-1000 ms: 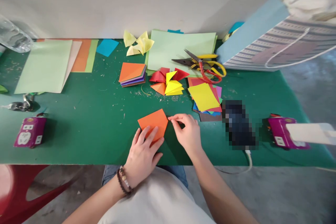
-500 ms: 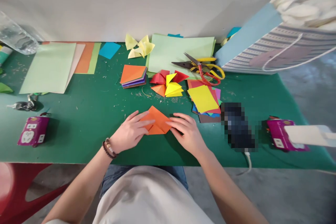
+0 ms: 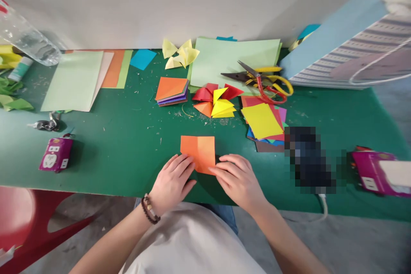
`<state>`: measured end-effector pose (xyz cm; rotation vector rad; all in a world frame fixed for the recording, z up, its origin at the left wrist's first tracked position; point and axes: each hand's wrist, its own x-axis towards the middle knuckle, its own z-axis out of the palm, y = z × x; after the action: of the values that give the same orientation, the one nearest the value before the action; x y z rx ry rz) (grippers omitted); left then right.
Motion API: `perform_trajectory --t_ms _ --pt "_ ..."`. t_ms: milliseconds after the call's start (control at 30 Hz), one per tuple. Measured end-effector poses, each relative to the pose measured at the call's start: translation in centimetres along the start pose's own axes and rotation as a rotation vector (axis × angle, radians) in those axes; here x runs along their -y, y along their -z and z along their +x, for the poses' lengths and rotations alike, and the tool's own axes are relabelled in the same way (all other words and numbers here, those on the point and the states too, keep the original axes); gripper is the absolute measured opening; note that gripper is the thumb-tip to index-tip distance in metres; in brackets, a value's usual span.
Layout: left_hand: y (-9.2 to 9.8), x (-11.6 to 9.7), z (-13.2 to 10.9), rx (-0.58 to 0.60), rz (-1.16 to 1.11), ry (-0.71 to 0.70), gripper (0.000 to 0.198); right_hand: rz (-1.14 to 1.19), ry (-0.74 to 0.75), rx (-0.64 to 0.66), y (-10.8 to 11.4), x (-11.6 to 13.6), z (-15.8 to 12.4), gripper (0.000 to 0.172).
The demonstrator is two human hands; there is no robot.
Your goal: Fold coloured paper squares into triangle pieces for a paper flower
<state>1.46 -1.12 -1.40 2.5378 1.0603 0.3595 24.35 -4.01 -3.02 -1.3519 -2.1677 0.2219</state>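
An orange folded paper square [image 3: 197, 154] lies flat on the green table mat [image 3: 105, 162], with a vertical crease down its middle. My left hand [image 3: 171, 184] rests on its lower left edge, fingers on the paper. My right hand [image 3: 237, 177] comes in from the lower right, its fingertips pressing the paper's lower right corner. Part of the paper's bottom edge is hidden under my fingers.
Behind my hands lie a stack of coloured paper squares [image 3: 171, 92], red and yellow folded paper pieces [image 3: 215, 102], and scissors [image 3: 263, 79]. Further out are a pixelated dark object [image 3: 308, 158], a purple power strip [image 3: 56, 154], a striped paper bag [image 3: 346, 51] and a plastic bottle [image 3: 28, 38].
The orange paper has turned from a diamond into a square with level edges and now looks folded differently. Both hands have shifted to its lower edge, and the view has moved slightly.
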Motion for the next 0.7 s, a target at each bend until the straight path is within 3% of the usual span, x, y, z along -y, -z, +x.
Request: perform_trajectory --t_ms 300,700 --pt "0.4 0.3 -0.2 0.031 0.046 0.014 0.032 0.077 0.045 0.152 1.0 -1.5 1.4 0.021" --pt "0.7 0.6 -0.5 0.125 0.129 -0.076 0.034 0.180 -0.135 0.289 0.3 -2.0 4.3 0.008"
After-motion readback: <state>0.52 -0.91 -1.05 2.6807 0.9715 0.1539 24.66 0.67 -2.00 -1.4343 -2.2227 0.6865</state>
